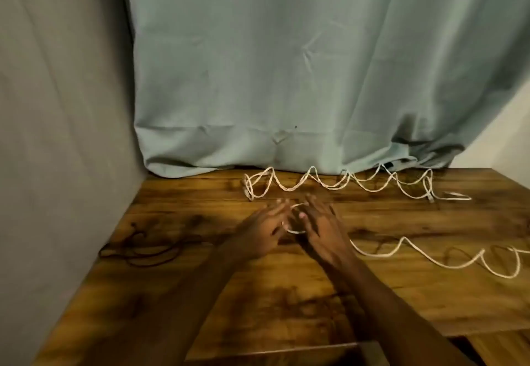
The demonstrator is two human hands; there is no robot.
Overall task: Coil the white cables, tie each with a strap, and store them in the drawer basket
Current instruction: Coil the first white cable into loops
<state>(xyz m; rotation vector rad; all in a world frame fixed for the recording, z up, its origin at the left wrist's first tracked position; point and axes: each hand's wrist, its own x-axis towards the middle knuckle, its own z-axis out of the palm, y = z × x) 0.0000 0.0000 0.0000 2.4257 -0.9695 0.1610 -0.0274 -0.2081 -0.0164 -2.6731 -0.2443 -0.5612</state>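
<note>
Two white cables lie on the wooden table (200,294). One white cable (344,185) zigzags along the back near the curtain. The nearer white cable (447,262) snakes from the right edge to my hands at the table's middle. My left hand (262,229) and my right hand (321,231) meet over a small loop of it (295,231). The fingers of both hands are spread, with the cable running between them. Exactly how the fingers hold the loop is blurred. No drawer basket is in view.
Dark thin straps or cords (143,248) lie tangled at the table's left. A pale green curtain (272,79) hangs behind the table and a grey cloth (57,136) on the left. The table's right part steps down near the front edge (487,334).
</note>
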